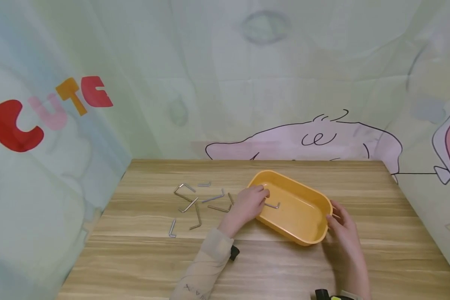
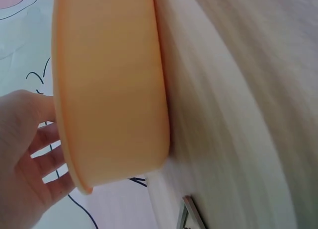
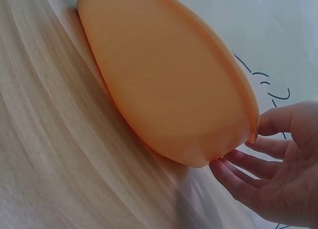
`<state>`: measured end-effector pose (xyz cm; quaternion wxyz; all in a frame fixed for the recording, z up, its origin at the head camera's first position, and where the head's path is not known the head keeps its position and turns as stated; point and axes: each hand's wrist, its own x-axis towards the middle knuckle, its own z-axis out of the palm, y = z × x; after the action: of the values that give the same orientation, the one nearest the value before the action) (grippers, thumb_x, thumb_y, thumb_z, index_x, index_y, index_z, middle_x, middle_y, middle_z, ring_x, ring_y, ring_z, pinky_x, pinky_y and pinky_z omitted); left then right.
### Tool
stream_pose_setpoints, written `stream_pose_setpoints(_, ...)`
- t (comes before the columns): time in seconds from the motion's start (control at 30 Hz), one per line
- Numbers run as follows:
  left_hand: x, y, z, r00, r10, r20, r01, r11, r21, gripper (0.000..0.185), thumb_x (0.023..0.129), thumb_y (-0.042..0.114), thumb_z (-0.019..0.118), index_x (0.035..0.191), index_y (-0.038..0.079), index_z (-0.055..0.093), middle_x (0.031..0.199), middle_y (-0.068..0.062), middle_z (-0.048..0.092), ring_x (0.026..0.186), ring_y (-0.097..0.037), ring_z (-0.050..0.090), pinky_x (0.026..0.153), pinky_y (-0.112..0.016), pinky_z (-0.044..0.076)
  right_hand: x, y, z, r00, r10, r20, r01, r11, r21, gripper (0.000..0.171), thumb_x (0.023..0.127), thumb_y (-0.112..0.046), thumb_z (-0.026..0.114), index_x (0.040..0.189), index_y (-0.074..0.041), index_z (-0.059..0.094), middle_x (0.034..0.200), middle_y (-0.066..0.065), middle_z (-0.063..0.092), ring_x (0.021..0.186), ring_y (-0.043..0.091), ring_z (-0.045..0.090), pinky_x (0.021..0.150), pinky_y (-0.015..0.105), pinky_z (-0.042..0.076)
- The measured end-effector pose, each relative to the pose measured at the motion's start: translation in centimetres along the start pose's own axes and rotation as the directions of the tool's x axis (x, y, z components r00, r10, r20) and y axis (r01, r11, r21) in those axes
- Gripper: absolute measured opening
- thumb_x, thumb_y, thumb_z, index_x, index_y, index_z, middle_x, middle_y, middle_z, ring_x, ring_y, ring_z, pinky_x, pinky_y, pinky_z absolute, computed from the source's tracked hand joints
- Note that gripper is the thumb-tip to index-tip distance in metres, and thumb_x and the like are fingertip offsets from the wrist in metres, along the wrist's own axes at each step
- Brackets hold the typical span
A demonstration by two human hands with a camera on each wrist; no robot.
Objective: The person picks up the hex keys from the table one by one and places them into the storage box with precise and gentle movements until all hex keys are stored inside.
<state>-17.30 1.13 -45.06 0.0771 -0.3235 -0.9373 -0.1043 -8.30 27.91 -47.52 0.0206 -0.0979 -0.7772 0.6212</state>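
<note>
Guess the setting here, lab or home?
Likely a staged recording booth, not a home: cartoon-printed cloth backdrop draped around a bare wooden table, with only an orange tub and hex keys laid out.

Tub [image 1: 301, 216] orange-yellow, plain inside and out. Hex keys [image 1: 195, 202] silver-grey metal. Desk [image 1: 135, 250] light wood grain, pale streaks. Sleeve [image 1: 204, 271] beige. Backdrop curtain [image 1: 210, 83] pale green, pink cartoon shape outlined black (letters "CUTE" in red, pink, orange, red).

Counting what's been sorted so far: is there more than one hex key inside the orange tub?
No, the head view shows a single hex key lying in the orange tub; the other keys lie on the table.
</note>
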Motion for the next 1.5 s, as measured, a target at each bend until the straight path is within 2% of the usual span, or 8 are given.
stream_pose_setpoints(0.2, -0.9, -0.1, -0.1, 0.997, 0.024, -0.074, -0.023, 1.000, 0.016, 0.013, 0.090, 0.015, 0.060, 0.101, 0.017, 0.066, 0.096, 0.005, 0.065, 0.086, -0.012, 0.061, 0.068, -0.023, 0.050, 0.0, 0.1, -0.1, 1.000, -0.022, -0.007, 0.022, 1.000, 0.019, 0.054, 0.098, -0.009, 0.047, 0.147, 0.003, 0.027, 0.118, -0.012, 0.047, 0.099, -0.016, 0.048, 0.079, 0.005, 0.046)
stream_pose_setpoints(0.33, -1.5, -0.1, -0.1, 0.993, 0.028, -0.115, -0.026, 0.999, 0.020, 0.013, 0.090, 0.015, 0.062, 0.101, 0.017, 0.066, 0.094, 0.005, 0.064, 0.083, -0.012, 0.059, 0.067, -0.022, 0.048, -0.1, 0.3, 0.0, 1.000, -0.029, -0.011, 0.029, 0.999, 0.028, 0.054, 0.099, -0.011, 0.047, 0.147, 0.003, 0.028, 0.111, -0.024, 0.048, 0.098, -0.014, 0.051, 0.078, 0.006, 0.047)
stream_pose_setpoints(0.63, -2.8, -0.1, 0.0, 0.974, 0.044, -0.222, -0.041, 0.999, 0.017, 0.013, 0.088, 0.013, 0.064, 0.101, 0.014, 0.067, 0.091, 0.004, 0.063, 0.079, -0.012, 0.057, 0.066, -0.022, 0.047, -0.1, 0.2, 0.0, 1.000, 0.018, -0.001, -0.018, 1.000, 0.012, 0.055, 0.100, -0.012, 0.046, 0.149, 0.001, 0.026, 0.117, -0.015, 0.044, 0.099, -0.015, 0.046, 0.079, 0.006, 0.046)
stream_pose_setpoints(0.77, -3.4, 0.0, -0.1, 0.966, 0.042, -0.255, -0.042, 0.999, 0.006, 0.012, 0.088, 0.013, 0.063, 0.099, 0.015, 0.067, 0.089, 0.005, 0.063, 0.078, -0.012, 0.056, 0.066, -0.022, 0.045, -0.1, 0.3, -0.2, 1.000, 0.012, -0.001, -0.011, 1.000, 0.018, 0.055, 0.099, -0.010, 0.046, 0.149, 0.002, 0.025, 0.114, -0.019, 0.046, 0.098, -0.015, 0.047, 0.078, 0.006, 0.047)
stream_pose_setpoints(0.9, -4.0, 0.1, -0.3, 0.971, 0.004, -0.239, -0.008, 1.000, -0.013, 0.012, 0.089, 0.014, 0.063, 0.101, 0.016, 0.067, 0.092, 0.005, 0.063, 0.079, -0.011, 0.054, 0.068, -0.021, 0.045, -0.1, 0.3, -0.2, 1.000, -0.004, -0.010, 0.004, 1.000, 0.013, 0.054, 0.099, -0.011, 0.047, 0.148, 0.003, 0.027, 0.109, -0.025, 0.049, 0.098, -0.014, 0.049, 0.077, 0.007, 0.047)
stream_pose_setpoints(1.03, -4.8, 0.3, -0.6, 0.971, -0.036, -0.236, 0.027, 0.999, -0.041, 0.014, 0.089, 0.015, 0.065, 0.102, 0.015, 0.068, 0.092, 0.005, 0.063, 0.078, -0.010, 0.052, 0.069, -0.020, 0.045, -0.1, 0.3, -0.2, 1.000, -0.001, -0.007, 0.001, 1.000, 0.009, 0.054, 0.099, -0.012, 0.047, 0.148, 0.003, 0.027, 0.109, -0.025, 0.048, 0.098, -0.014, 0.049, 0.077, 0.007, 0.047)
stream_pose_setpoints(1.23, -6.3, 0.1, -0.9, 0.947, -0.065, -0.314, 0.043, 0.996, -0.079, 0.014, 0.086, 0.012, 0.066, 0.100, 0.013, 0.068, 0.092, 0.003, 0.065, 0.086, -0.012, 0.060, 0.076, -0.024, 0.051, -0.2, 0.2, -0.1, 1.000, 0.027, 0.005, -0.027, 1.000, 0.000, 0.055, 0.099, -0.010, 0.046, 0.149, 0.000, 0.025, 0.114, -0.019, 0.046, 0.096, -0.017, 0.045, 0.078, 0.005, 0.046)
stream_pose_setpoints(1.5, -7.8, -0.5, -0.6, 0.928, -0.117, -0.354, 0.096, 0.992, -0.076, 0.016, 0.082, 0.012, 0.070, 0.099, 0.012, 0.068, 0.093, 0.002, 0.066, 0.086, -0.013, 0.061, 0.077, -0.024, 0.053, -0.1, 0.2, -0.1, 0.999, 0.029, 0.016, -0.029, 1.000, 0.004, 0.054, 0.100, -0.012, 0.045, 0.149, 0.000, 0.024, 0.119, -0.013, 0.043, 0.097, -0.016, 0.046, 0.079, 0.005, 0.046)
